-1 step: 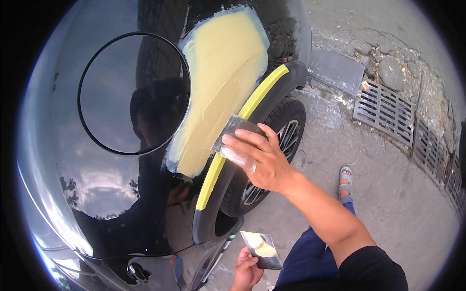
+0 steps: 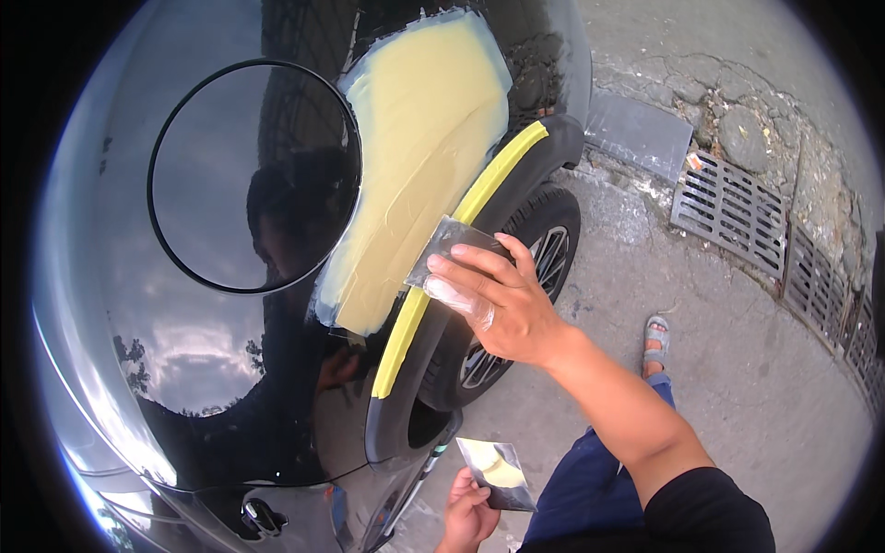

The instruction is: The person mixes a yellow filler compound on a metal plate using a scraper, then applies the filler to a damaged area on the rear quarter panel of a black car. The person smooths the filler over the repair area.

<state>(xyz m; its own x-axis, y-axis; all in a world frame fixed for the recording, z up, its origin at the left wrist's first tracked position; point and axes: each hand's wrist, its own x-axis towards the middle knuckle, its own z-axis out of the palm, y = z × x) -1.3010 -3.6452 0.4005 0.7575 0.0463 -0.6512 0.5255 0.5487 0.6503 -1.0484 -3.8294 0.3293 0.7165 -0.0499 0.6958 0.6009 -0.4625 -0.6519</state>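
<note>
Black car quarter panel (image 2: 184, 369): glossy, reflecting sky and trees; round fuel-filler door (image 2: 249, 175) sitting toward its upper left.

Body filler patch (image 2: 419, 157): pale yellow, spreading from the panel's top edge down toward the wheel arch; probably soft and tacky, smearing under any touch, so nothing to take hold of there.

Yellow masking tape (image 2: 442, 258): running along the wheel-arch edge, just beside the filler's lower right border.

Metal spreader (image 2: 442, 247): thin, flat blade, likely light and springy, sharp at the edges; lying against the panel where filler meets tape. Best taken along the back edge, fingers fanned flat over the blade.

Right hand (image 2: 502, 300): fingers lying spread and pressing on the spreader, thumb underneath.

Left hand (image 2: 468, 516): at the lower edge, fingers clamping one corner of a small metal mixing plate (image 2: 496, 472) carrying a dab of filler; slippery if tilted.

Rear wheel (image 2: 516, 304), pavement, drain grate (image 2: 728, 212): to the right.
</note>
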